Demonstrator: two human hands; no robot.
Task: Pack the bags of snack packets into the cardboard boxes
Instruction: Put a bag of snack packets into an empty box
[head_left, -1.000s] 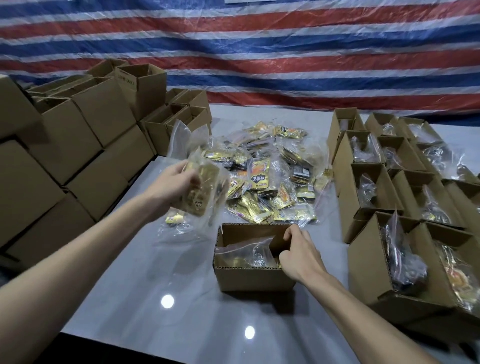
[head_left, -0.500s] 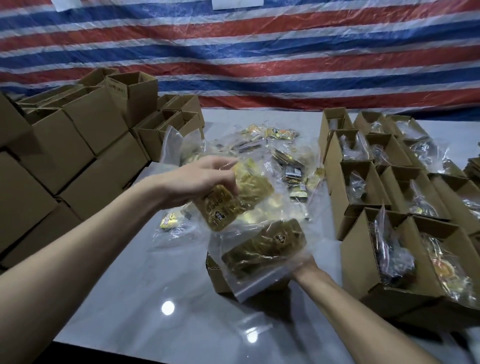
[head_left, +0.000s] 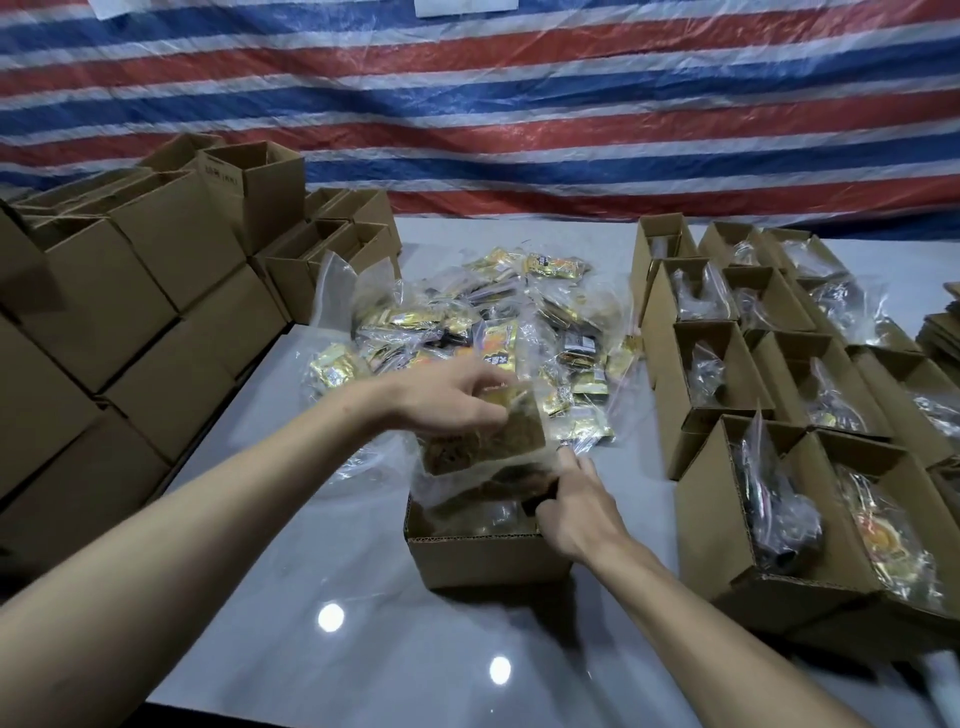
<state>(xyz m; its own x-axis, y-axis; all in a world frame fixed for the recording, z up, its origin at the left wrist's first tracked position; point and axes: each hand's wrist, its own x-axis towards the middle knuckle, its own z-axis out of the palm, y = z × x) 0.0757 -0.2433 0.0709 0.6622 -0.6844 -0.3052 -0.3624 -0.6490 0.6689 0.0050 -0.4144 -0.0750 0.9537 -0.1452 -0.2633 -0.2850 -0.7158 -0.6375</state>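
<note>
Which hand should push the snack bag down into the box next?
Left. The left hand already grips the bag from above the open box; the right hand is at the box's right edge.

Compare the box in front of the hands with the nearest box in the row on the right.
The box in front sits squarely, mouth up, and both hands are at it, the left hand and right hand working a clear bag in. The nearest right-row box lies tilted, already holds a bag, and is untouched. Both are brown cardboard, unsealed.

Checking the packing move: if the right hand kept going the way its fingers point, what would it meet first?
Most likely the clear bag over the open box; the right hand seems already at it.
</note>
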